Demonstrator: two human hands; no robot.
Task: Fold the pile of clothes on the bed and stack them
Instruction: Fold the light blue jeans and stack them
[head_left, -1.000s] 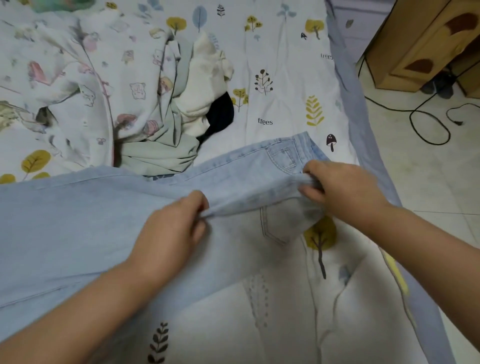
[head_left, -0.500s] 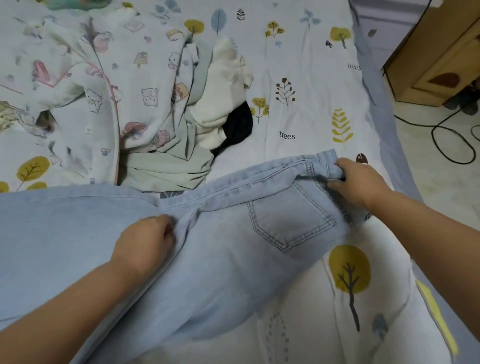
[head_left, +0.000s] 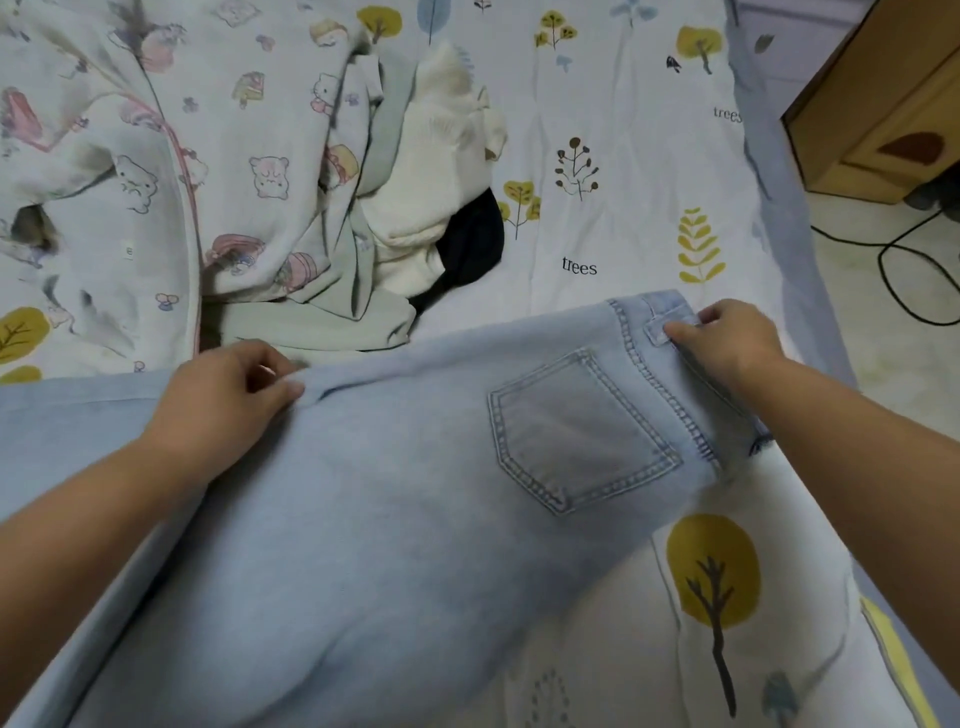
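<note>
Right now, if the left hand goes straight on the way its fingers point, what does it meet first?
The left hand points right along the jeans, so it would probably slide over denim toward the back pocket; the right hand lies beyond.

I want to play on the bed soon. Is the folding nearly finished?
Not yet. No folded stack is in view. The light blue jeans are being laid out, left hand pinching the far edge, right hand gripping the waistband. The pile of cartoon-print, green, cream and black clothes waits unfolded behind them.
</note>
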